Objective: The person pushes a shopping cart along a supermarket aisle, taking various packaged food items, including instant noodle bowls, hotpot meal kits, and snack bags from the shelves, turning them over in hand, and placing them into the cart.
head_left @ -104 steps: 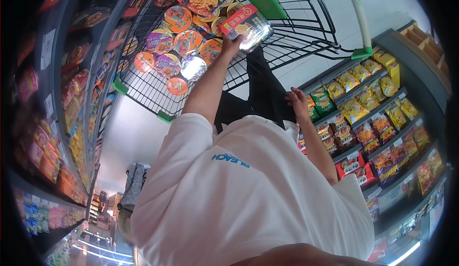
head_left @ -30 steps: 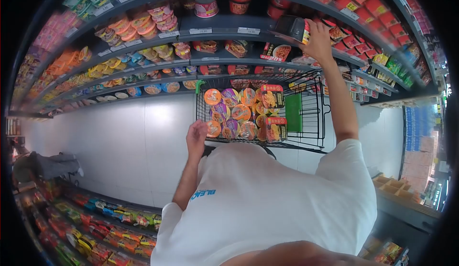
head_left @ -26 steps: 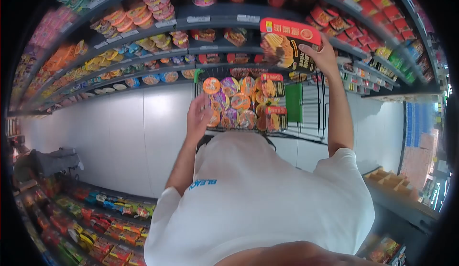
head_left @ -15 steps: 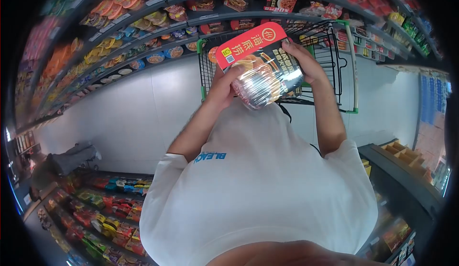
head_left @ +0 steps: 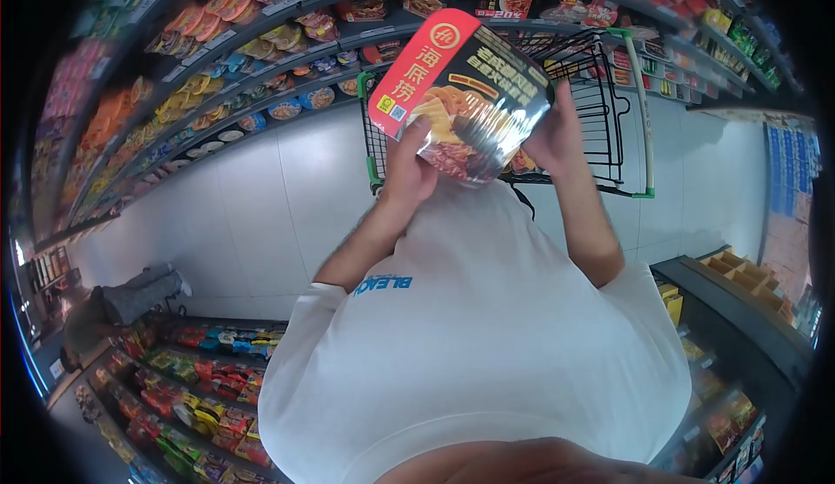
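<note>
A red and black boxed meal (head_left: pixel 470 97) in shiny wrap is held up in front of my chest, tilted, its printed face toward me. My left hand (head_left: pixel 410 166) grips its lower left edge, the thumb lying on the printed face. Around the right edge is my right hand (head_left: pixel 557 136), its fingers partly hidden behind the pack. Behind and beneath the pack stands a wire shopping cart (head_left: pixel 600 127) with green corners; the pack hides most of what lies in it.
Shelves of bowl and boxed noodles (head_left: pixel 317 99) curve along the far side. Behind me at the lower left are racks of bagged goods (head_left: pixel 226 380). A person (head_left: pixel 122 306) is at the far left. A wooden divided tray (head_left: pixel 744 280) sits at the right.
The boxed meal came from the shelf in my right hand to in front of my chest, and my left hand took hold of it. Since half a second ago it has turned and risen slightly.
</note>
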The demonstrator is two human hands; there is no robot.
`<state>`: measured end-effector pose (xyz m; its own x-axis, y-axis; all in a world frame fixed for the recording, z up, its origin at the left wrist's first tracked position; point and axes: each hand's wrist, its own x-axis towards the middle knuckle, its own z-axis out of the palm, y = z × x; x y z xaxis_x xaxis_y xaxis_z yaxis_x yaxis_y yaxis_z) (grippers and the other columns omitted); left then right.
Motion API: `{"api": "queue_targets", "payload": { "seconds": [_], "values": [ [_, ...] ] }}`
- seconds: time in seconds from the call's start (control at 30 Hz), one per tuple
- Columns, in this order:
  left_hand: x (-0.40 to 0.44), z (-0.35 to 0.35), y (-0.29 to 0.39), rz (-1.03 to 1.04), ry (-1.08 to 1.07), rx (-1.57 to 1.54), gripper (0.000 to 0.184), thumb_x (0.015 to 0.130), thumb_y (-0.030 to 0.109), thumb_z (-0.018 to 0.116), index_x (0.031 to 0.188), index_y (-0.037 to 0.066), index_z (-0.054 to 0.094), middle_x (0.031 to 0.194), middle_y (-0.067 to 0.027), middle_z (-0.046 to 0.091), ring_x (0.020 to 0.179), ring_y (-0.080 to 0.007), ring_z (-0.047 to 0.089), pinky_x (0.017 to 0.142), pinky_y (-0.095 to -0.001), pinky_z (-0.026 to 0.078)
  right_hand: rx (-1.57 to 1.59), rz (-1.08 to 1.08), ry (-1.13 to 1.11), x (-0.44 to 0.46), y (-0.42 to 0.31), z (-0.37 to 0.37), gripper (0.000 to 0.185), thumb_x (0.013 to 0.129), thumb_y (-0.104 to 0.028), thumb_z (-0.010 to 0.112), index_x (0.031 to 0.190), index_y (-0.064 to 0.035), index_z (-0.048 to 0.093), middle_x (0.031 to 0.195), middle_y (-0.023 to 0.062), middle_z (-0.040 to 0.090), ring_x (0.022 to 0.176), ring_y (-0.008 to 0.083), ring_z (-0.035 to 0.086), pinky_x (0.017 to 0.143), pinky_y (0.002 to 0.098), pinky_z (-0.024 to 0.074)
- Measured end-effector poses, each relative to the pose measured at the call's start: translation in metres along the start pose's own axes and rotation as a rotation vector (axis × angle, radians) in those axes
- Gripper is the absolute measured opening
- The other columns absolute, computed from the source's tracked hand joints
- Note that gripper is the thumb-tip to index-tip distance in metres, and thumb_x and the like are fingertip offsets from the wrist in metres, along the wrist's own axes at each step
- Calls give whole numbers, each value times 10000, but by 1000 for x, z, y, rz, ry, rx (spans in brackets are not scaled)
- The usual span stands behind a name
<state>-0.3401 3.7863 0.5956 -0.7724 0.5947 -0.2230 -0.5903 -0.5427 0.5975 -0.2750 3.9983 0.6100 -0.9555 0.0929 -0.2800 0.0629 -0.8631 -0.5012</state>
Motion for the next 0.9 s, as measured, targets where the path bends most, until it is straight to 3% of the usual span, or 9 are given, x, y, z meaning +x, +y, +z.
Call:
{"api": "queue_targets", "payload": {
  "seconds": [0.1, 0.17, 0.2, 0.3, 0.53, 0.67, 0.73, 0.83, 0.9],
  "values": [
    [-7, 19, -2, 147, -18, 67, 489, 975, 242, 487, 1392, 10, 377, 1354, -141, 499, 1253, -276, 501, 1039, -444, 428, 26, -54, -138, -11, 22, 19, 654, 944, -454, 570, 1408, -31, 388, 1387, 126, 490, 1304, 248, 438, 1049, 404, 402],
    [-13, 28, 0, 166, -25, 149, 496, 980, 245, 484, 1401, 14, 359, 1381, -134, 478, 1266, -271, 491, 1044, -458, 418, -379, -92, 63, -14, 36, 25, 617, 942, -374, 576, 1416, -36, 371, 1358, 123, 508, 1266, 241, 478, 1036, 395, 420],
    [-13, 31, 0, 199, -21, 196, 496, 984, 263, 475, 1403, 27, 353, 1375, -125, 477, 1271, -270, 483, 1068, -473, 389, -335, -61, 135, -14, 34, 29, 553, 930, -315, 574, 1379, -31, 421, 1299, 127, 552, 1187, 243, 550, 988, 391, 465],
    [-14, 19, -7, 185, 66, 85, 492, 984, 269, 463, 1405, 38, 355, 1352, -119, 489, 1271, -270, 479, 1087, -476, 365, -114, 21, 141, -14, 11, 19, 495, 927, -322, 577, 1319, -34, 487, 1226, 132, 599, 1097, 249, 610, 932, 384, 505],
    [-19, 24, 11, 129, 8, 236, 518, 956, 198, 495, 1421, 78, 301, 1333, -115, 498, 1256, -258, 491, 1077, -442, 382, -230, 6, 157, -22, -2, -16, 479, 896, -293, 602, 1273, -9, 518, 1150, 136, 625, 1032, 231, 635, 871, 381, 537],
    [-20, 15, 24, 135, -35, 399, 533, 928, 124, 560, 1398, 58, 317, 1324, -121, 502, 1228, -233, 514, 1040, -388, 418, -491, -130, 67, -34, -8, -6, 772, 770, -164, 692, 1434, -6, 332, 1311, 131, 520, 1197, 235, 528, 982, 366, 451],
    [-19, 5, 27, 348, -155, 660, 460, 905, 129, 649, 1276, 41, 391, 1362, -171, 452, 1246, -241, 503, 1008, -368, 444, -723, -253, -102, -40, -14, -3, 994, 681, -167, 759, 1504, -11, 222, 1446, 147, 400, 1335, 239, 400, 1109, 370, 303],
    [-15, -8, 23, 621, -318, 874, 523, 891, 161, 688, 1305, 41, 392, 1473, -245, 337, 1349, -331, 413, 1059, -415, 414, -998, -482, -320, -34, -27, 9, 1097, 650, -262, 826, 1516, -24, 195, 1524, 179, 294, 1398, 262, 328, 1136, 382, 265],
    [-14, -13, 17, 697, -431, 836, 596, 858, 154, 731, 1330, 59, 380, 1524, -291, 218, 1399, -402, 315, 1100, -469, 373, -414, -181, -271, -19, -26, 7, 1196, 580, -332, 892, 1513, -30, 208, 1564, 190, 227, 1440, 293, 265, 1153, 395, 229]
  ]
}}
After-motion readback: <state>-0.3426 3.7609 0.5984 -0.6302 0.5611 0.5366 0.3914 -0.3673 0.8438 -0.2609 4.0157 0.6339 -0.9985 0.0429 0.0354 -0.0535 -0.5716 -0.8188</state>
